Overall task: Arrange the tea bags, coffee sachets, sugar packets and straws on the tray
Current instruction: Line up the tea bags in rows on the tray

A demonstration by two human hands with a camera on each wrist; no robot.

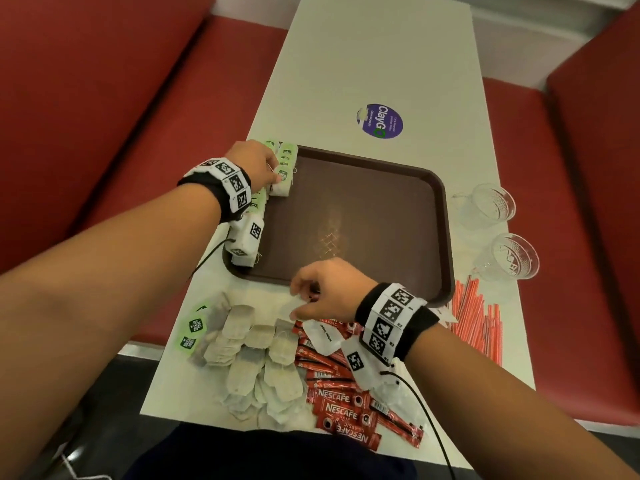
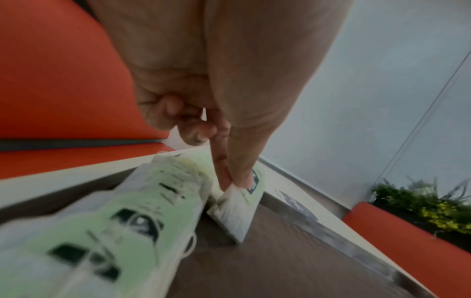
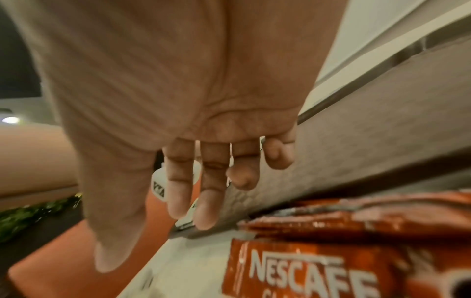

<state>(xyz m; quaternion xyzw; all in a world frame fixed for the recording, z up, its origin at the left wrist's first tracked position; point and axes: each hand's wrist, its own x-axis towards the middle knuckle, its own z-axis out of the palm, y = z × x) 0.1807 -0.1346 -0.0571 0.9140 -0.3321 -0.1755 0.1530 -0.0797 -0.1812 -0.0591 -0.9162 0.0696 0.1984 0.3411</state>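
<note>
Head view: the dark brown plastic tray lies on the white table, its floor bare except along the left rim, where a row of green-tagged tea bags stands. The left hand pinches one white tea bag between thumb and forefinger at that far-left corner — tilted, its lower edge on the tray. The right hand hovers over the near rim, fingers loose and holding nothing, just beyond the red Nescafé sachets — loose tea bags lie beside them, red straws off the tray's right.
</note>
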